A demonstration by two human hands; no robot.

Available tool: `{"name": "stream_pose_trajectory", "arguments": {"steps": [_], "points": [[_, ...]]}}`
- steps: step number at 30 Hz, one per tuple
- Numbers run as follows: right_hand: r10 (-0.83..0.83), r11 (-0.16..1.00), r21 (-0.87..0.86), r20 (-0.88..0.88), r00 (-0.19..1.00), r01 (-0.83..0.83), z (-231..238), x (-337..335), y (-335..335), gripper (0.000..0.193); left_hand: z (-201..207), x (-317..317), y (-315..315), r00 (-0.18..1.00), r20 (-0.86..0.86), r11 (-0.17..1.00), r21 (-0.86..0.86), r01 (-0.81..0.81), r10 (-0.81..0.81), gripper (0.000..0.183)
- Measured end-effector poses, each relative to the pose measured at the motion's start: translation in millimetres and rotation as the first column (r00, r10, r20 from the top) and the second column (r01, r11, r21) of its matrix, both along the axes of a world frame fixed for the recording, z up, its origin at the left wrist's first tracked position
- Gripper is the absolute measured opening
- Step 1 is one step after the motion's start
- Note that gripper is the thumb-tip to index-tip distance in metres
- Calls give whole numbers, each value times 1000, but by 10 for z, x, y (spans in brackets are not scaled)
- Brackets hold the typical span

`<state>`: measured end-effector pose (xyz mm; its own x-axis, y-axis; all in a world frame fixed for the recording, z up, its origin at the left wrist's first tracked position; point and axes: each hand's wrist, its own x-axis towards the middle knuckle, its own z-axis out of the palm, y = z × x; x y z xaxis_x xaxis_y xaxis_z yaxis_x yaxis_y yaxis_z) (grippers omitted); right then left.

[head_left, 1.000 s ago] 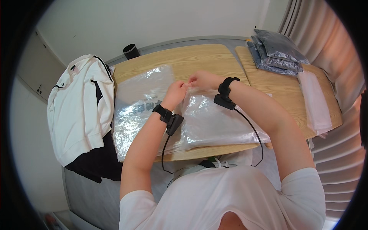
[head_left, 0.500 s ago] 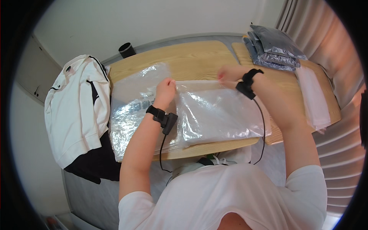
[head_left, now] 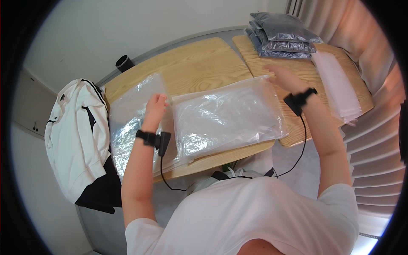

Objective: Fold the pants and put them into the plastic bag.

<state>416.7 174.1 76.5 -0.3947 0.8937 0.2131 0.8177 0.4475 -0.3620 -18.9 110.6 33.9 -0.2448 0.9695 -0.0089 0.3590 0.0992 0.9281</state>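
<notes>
A flat clear plastic bag lies across the wooden table before me, its surface shiny and wrinkled. At its upper left corner, my left hand is closed with curled fingers; whether they pinch the film is hidden. My right hand is open beside the bag's upper right corner, fingers stretched out to the left. Further left lie more clear plastic sheets or bags, partly under my left forearm. Both wrists carry black strapped devices with cables.
A white and black jacket rests over dark cloth at the left. Several grey bagged packages are stacked at the far right. Near them are folded translucent bags. A black bin stands behind the table; pleated curtains hang right.
My right hand has moved right along the bag's upper edge, and its fingers are now stretched out. My left hand has shifted slightly left. The whole view has turned a little.
</notes>
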Motion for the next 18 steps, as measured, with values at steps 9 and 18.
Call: {"name": "stream_pose_trajectory", "arguments": {"steps": [9, 18], "points": [[133, 973, -147, -263, 956, -176, -30, -344, -1812, 34, 553, 654, -1571, 521, -716, 770, -35, 638, -465, 54], [-41, 993, -118, -311, 950, 4, -396, -247, -1797, 43, 160, 830, -1519, 488, -776, 835, -88, 543, -399, 66]]}}
